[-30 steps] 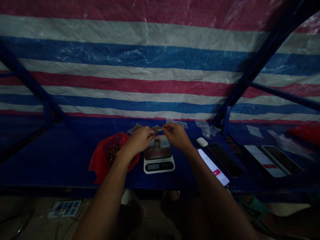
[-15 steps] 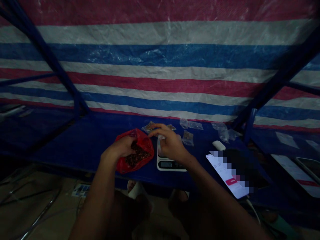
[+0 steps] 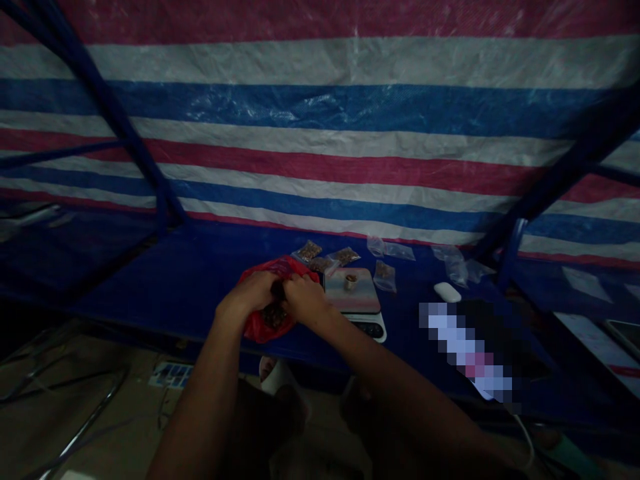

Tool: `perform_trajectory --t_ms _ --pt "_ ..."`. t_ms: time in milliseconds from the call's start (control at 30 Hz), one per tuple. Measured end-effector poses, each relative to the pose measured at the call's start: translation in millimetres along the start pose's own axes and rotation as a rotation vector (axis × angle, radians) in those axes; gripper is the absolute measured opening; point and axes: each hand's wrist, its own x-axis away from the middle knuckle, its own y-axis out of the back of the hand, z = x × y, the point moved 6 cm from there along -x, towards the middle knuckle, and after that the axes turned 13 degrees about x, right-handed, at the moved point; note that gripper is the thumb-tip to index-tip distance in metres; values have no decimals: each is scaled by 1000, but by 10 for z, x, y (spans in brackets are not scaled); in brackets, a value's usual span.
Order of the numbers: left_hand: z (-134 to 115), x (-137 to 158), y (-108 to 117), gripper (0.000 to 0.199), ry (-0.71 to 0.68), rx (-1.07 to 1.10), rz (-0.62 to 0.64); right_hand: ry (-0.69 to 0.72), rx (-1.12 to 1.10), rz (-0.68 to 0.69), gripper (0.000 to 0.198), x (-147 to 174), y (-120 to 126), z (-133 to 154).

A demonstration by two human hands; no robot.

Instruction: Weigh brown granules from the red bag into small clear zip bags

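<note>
We are resting our left hand (image 3: 255, 290) and right hand (image 3: 305, 297), both curled, at the mouth of a thin red plastic bag (image 3: 256, 332) beside a flat white scale (image 3: 367, 300) on the blue desk (image 3: 200, 280). We cannot tell what they are holding; going gently should stop small brown bits (image 3: 273, 317) spilling.

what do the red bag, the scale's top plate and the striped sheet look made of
Red bag: thin plastic film, slightly glossy, judging by its crinkled folds. Scale's top plate: smooth and shiny, with soft reflections; perhaps metal, though glossy plastic is possible. Striped sheet: likely plastic tarpaulin with some sheen, from its creases and bright glints.
</note>
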Motion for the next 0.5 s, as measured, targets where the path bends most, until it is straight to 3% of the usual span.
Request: perform_trajectory --t_ms 167,500 --pt "-12 37 62 22 -17 11 44 -12 -72 83 31 -26 1 -52" --pt "-108 113 188 26 -60 93 -11 -46 -201 33 26 64 251 -210"
